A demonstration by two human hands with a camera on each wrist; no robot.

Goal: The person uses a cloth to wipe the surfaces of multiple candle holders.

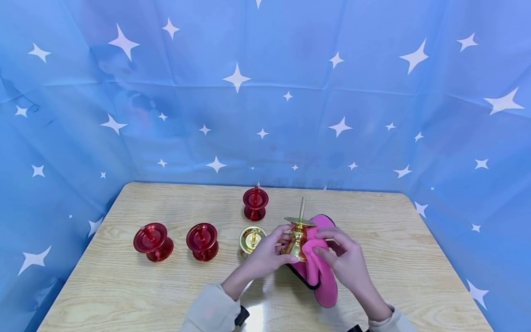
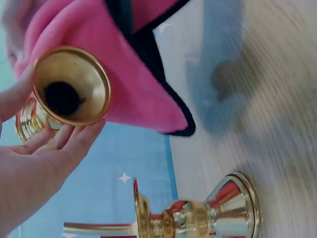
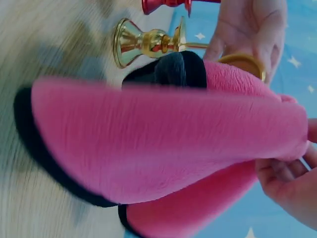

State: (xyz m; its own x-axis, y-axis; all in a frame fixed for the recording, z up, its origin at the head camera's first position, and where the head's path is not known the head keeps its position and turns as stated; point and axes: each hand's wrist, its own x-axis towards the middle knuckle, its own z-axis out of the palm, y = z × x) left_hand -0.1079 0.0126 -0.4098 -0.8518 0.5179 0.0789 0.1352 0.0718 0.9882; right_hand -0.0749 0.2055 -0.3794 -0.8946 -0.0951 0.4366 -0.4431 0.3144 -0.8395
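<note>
My left hand [image 1: 265,254] grips a gold candle holder [image 1: 297,242] by its lower body, raised above the table with its spike pointing up. The left wrist view shows its hollow underside, dark in the middle, with the fingers and thumb around the base. A pink cloth [image 1: 321,269] with black edging is pinched in my right hand [image 1: 350,260] and lies against the right side of that holder. In the right wrist view the cloth's folds hide most of the held holder. A second gold candle holder [image 1: 252,238] stands upright just left of my left hand, partly covered by it.
Two red candle holders [image 1: 153,242] [image 1: 202,241] stand on the left of the wooden table [image 1: 103,286]. Another red candle holder [image 1: 255,203] is farther back, near the middle. Behind the table hangs a blue curtain [image 1: 186,106] with white stars.
</note>
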